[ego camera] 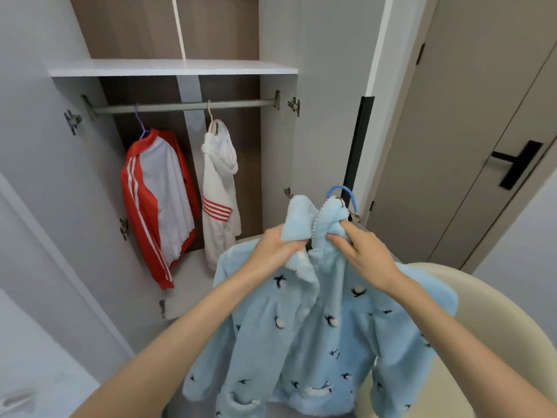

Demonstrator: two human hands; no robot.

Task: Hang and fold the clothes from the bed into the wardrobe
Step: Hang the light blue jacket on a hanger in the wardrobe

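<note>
1. Both my grips clench the blue fleece coat (301,336): left hand (275,245) and right hand (366,254) at its collar.
2. Blue hanger (346,193) hook pokes out just above the right grip.
3. Beyond the grips, the wardrobe rail (180,106) carries a red-white jacket (156,200) and a white hoodie (220,191).

Your way to the rail (184,106) is open on its right stretch, past the white hoodie (219,188). The red and white jacket (158,203) fills the left part. The fluffy blue jacket (316,327) hangs between you and the wardrobe floor (187,285).
</note>
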